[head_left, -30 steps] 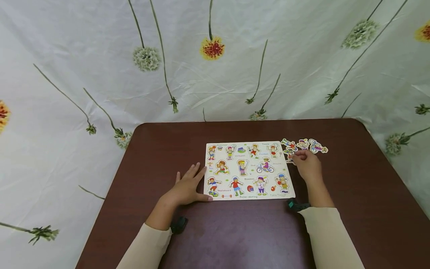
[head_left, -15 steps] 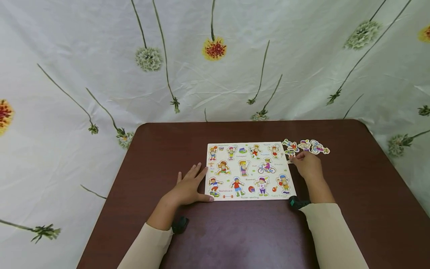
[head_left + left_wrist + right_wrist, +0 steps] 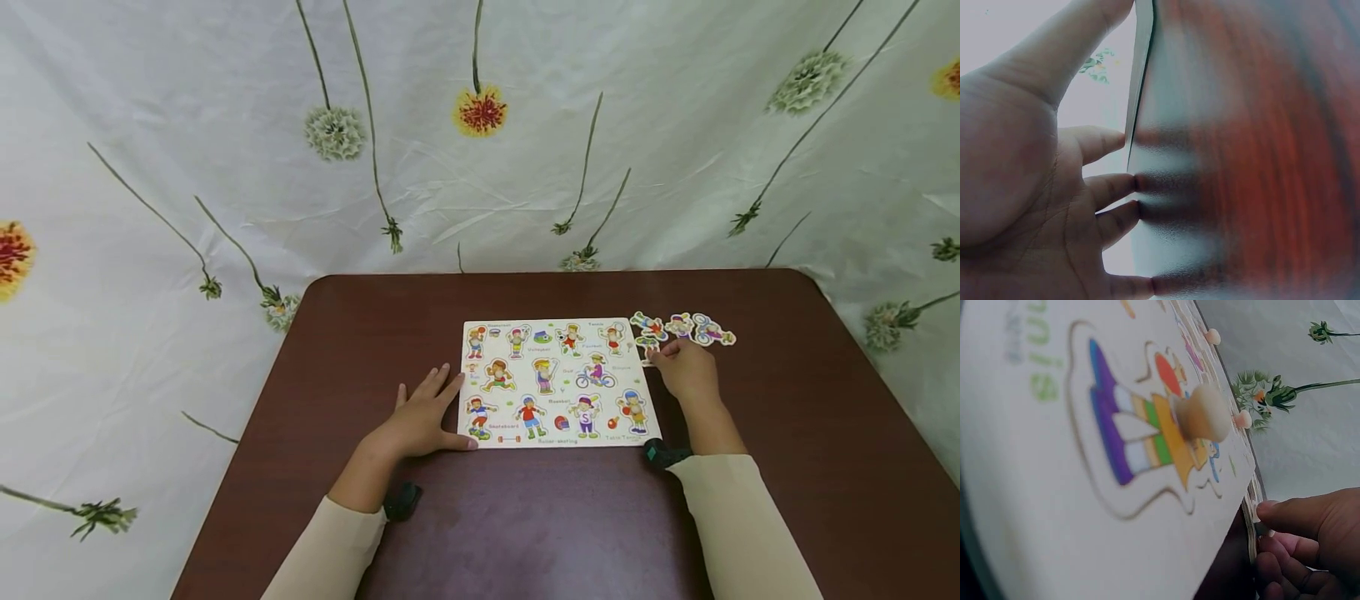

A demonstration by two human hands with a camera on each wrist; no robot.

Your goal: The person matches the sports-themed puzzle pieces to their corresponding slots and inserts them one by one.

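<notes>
A white peg puzzle board (image 3: pixel 522 379) with printed sports figures lies on the table; close up, the right wrist view shows a wooden knob (image 3: pixel 1204 415) on one figure. My left hand (image 3: pixel 412 421) is spread at the board's left side, thumb over the near left corner. In the left wrist view its fingertips rest on the table along the board's edge. Just beyond the board's right edge, my right hand (image 3: pixel 688 371) pinches the small knob of a loose puzzle piece (image 3: pixel 647 343) between thumb and finger. That hand partly covers the piece.
Several other loose puzzle pieces (image 3: pixel 679 324) lie close together past the board's far right corner, next to the right hand. The dark brown table (image 3: pixel 390 308) ends at a hanging floral cloth (image 3: pixel 525 167). Wrist cameras (image 3: pixel 402 502) sit on both wrists.
My right fingertips have shifted slightly toward the near part of the loose piece. The left hand keeps its place at the board, and the head view has moved a little.
</notes>
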